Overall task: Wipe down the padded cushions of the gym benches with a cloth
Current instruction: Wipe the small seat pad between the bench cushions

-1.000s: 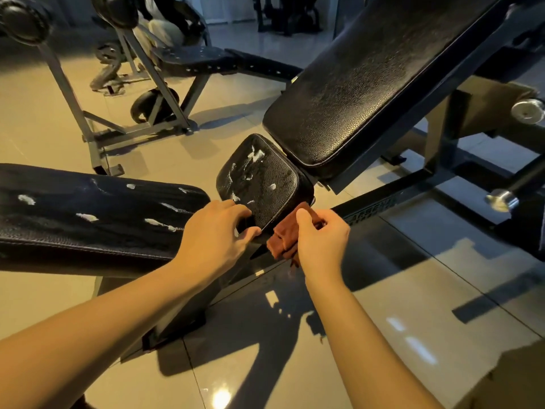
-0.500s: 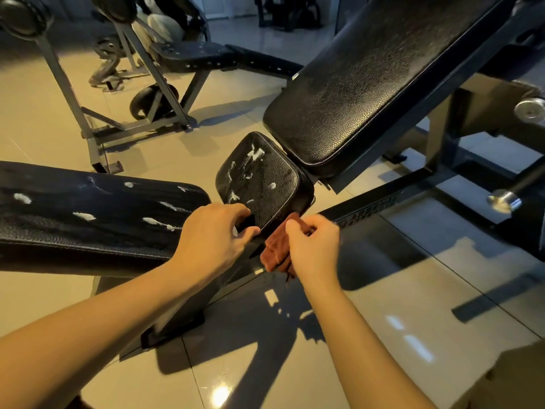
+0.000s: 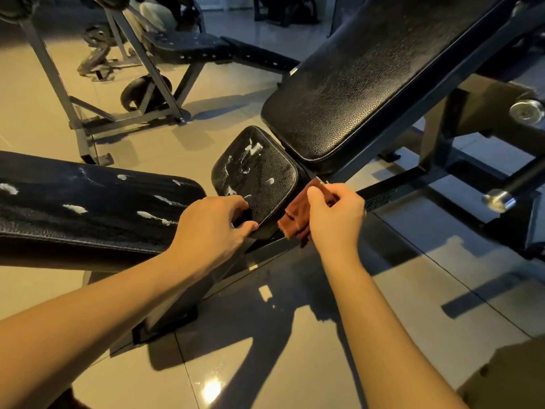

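While my left hand curls its fingers round the near corner of the seat cushion, my right hand pinches the reddish-brown cloth against that cushion's right edge, just below the tilted back cushion. White smears dot the seat cushion and the flat cushion to my left.

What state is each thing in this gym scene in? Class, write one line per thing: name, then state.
seat pad, smeared with white streaks.
backrest pad, inclined, no white streaks showing.
flat bench cushion, dotted with white streaks.
cloth, bunched, at the seat pad's right edge.
left hand, grips the seat pad's near corner.
right hand, holds the cloth.
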Demonstrator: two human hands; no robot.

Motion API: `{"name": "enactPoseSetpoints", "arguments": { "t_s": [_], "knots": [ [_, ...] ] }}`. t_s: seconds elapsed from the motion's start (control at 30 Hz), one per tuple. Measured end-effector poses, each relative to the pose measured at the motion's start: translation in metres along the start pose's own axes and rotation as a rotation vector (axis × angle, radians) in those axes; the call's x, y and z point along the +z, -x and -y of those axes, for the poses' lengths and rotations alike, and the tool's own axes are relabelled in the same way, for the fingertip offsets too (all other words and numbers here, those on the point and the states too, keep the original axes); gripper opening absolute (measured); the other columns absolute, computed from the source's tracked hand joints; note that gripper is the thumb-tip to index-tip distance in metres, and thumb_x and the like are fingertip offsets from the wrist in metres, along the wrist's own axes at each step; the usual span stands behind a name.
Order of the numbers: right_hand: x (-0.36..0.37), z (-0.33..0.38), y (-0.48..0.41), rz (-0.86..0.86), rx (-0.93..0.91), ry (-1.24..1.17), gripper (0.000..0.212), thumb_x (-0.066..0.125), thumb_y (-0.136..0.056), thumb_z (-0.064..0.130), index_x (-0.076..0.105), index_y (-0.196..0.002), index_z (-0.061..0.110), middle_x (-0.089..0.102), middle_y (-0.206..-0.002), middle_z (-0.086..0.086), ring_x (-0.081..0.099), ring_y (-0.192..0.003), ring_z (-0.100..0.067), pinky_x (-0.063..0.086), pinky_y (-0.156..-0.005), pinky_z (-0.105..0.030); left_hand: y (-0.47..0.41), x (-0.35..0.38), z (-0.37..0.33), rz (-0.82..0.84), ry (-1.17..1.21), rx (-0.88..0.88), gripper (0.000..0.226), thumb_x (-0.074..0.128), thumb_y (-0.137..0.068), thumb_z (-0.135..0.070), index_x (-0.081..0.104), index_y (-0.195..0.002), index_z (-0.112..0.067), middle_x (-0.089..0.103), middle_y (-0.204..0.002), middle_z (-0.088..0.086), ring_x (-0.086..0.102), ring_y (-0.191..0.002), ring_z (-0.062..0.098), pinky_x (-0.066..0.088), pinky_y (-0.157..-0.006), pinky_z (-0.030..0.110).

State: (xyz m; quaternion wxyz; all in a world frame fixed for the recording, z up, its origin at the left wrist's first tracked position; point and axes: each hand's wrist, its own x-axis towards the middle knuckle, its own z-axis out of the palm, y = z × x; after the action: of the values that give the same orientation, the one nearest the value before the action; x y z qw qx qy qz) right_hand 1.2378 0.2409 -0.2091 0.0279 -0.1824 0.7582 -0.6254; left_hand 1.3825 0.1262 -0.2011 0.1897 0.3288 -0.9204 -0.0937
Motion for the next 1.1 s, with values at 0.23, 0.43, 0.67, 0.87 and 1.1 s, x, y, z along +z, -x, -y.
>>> {"name": "enactPoseSetpoints", "arguments": {
  "t_s": [0.23, 0.43, 0.67, 0.87, 1.1],
  "knots": [
    [0.012, -0.019, 0.033, 0.213, 0.061, 0.121, 0.01, 0.065, -0.094, 0.028, 0.068, -0.088, 0.021, 0.067, -0.09, 0.0, 0.063, -0.097, -0.022, 0.044, -0.065, -0.022, 0.001, 0.001, 0.002, -0.008, 0.005, -0.013, 0.037, 0.07, -0.088, -0.056, 0.071, -0.114, -0.03, 0.074, -0.1, -0.008, 0.068, -0.094, 0.017, 0.057, -0.082, 0.039],
    [0.009, -0.014, 0.032, 0.102, 0.033, 0.044, 0.011, 0.066, -0.095, 0.029, 0.069, -0.093, 0.019, 0.067, -0.085, 0.001, 0.062, -0.086, -0.019, 0.041, -0.059, -0.015, -0.004, 0.0, 0.002, 0.018, -0.014, 0.006, 0.034, 0.07, -0.088, -0.056, 0.071, -0.108, -0.029, 0.074, -0.093, -0.007, 0.068, -0.089, 0.019, 0.057, -0.078, 0.04],
    [0.031, -0.022, 0.063, 0.165, 0.227, -0.061, 0.02, 0.068, -0.093, 0.022, 0.069, -0.073, 0.016, 0.066, -0.062, 0.003, 0.06, -0.054, -0.003, 0.046, -0.05, -0.017, -0.006, 0.001, 0.001, 0.001, -0.026, 0.026, 0.037, 0.07, -0.087, -0.058, 0.071, -0.111, -0.03, 0.074, -0.098, -0.008, 0.069, -0.092, 0.019, 0.058, -0.08, 0.041],
    [0.031, -0.029, 0.068, 0.22, 0.35, -0.059, 0.023, 0.069, -0.094, 0.019, 0.073, -0.072, 0.017, 0.07, -0.063, -0.001, 0.067, -0.062, -0.015, 0.052, -0.057, -0.028, -0.003, 0.0, 0.004, 0.011, -0.026, 0.022, 0.04, 0.07, -0.087, -0.059, 0.071, -0.114, -0.029, 0.075, -0.102, -0.007, 0.069, -0.093, 0.018, 0.058, -0.08, 0.04],
    [0.028, -0.033, 0.059, 0.263, 0.369, -0.044, 0.024, 0.07, -0.093, 0.017, 0.073, -0.069, 0.015, 0.068, -0.06, 0.0, 0.066, -0.063, -0.015, 0.058, -0.064, -0.035, -0.004, 0.0, 0.003, 0.018, -0.027, 0.022, 0.04, 0.071, -0.088, -0.057, 0.071, -0.113, -0.027, 0.075, -0.101, -0.005, 0.069, -0.094, 0.019, 0.058, -0.082, 0.04]
  ]
}}
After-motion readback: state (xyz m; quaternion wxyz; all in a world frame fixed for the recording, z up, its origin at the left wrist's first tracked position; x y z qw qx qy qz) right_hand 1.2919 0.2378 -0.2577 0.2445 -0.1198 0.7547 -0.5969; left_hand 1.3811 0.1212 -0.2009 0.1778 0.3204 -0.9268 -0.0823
